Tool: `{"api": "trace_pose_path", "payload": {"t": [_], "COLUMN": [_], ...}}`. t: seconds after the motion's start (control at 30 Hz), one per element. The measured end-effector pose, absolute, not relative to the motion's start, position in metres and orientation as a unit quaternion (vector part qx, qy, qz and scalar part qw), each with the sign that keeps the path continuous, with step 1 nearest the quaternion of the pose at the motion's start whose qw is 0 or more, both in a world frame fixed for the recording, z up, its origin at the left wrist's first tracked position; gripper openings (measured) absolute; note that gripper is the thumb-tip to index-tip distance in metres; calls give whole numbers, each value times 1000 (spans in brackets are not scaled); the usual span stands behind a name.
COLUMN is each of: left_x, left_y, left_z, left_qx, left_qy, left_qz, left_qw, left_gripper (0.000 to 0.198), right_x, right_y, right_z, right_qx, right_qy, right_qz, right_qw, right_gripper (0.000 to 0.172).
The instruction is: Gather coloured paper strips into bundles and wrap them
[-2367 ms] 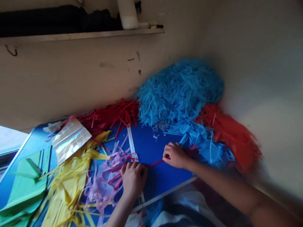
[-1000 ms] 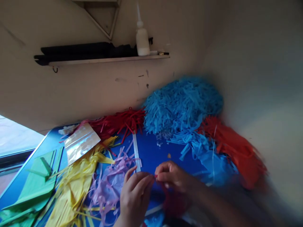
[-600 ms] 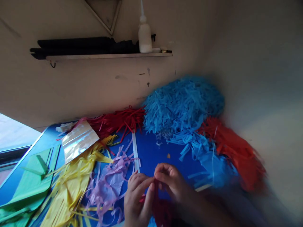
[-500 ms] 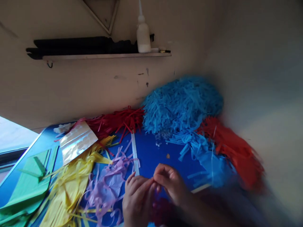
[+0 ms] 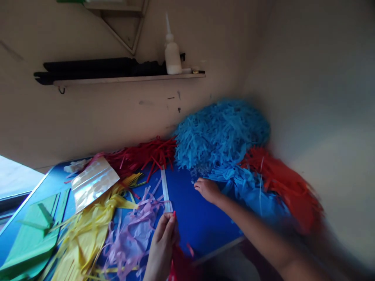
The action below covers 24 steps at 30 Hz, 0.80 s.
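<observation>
- Risk: red paper strips could slip out, I'd judge; left hand has them only near the top, rest hangs loose below, at the front edge of the blue table.
- Risk: loose strip end could snag on that front edge if the hand is pulled up fast.
- Risk: lilac paper strips sit just beside the left hand; a sideways sweep could tangle lilac with red.
- Risk: clear bits are tiny and unfixed; a knock from right hand could scatter them toward the back edge.
- Risk: right forearm runs close to blue fringed paper; could drag it toward the front edge.
- Red strips vs fingers: one tip pokes up just above left thumb and index, main bunch below the palm, partly blurred. Well apart from right fingers.
- Left fingers: thumb and index pressed together, pinching the red end.
- Right fingers: curled, tips at the near side of the clear bits, short of the back edge; can't tell if they grip anything.
- Back edge, beyond right hand: big blue fringe heap.
</observation>
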<state>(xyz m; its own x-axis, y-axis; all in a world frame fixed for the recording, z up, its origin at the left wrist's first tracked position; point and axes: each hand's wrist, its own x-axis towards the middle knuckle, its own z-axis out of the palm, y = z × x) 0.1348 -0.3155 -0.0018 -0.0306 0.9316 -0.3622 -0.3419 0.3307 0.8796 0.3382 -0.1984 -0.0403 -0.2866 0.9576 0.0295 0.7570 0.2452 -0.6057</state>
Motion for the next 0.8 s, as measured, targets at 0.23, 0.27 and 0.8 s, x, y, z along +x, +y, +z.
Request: {"api": "trace_pose_path", "payload": {"t": [0.23,0.27,0.8], "left_x": [126,127,122], "left_y": [-318,-318,-320], "left_z": [-9,-7,1], "left_qx": [592,612,744], "left_qy": [576,575,532], "left_qz": [436,429,327], "left_qw": [357,334,238], "left_gripper": [29,27,19], "right_x": [304,301,301], "right_y": [-281,-288,-301], "right_z": [-7,-7,-11], "right_qx": [-461,-458,-454], "right_qy": [-662,-624,-581], "right_qz": [465,495,501], "right_qw": [365,395,453], "right_gripper": [7,6,2]}}
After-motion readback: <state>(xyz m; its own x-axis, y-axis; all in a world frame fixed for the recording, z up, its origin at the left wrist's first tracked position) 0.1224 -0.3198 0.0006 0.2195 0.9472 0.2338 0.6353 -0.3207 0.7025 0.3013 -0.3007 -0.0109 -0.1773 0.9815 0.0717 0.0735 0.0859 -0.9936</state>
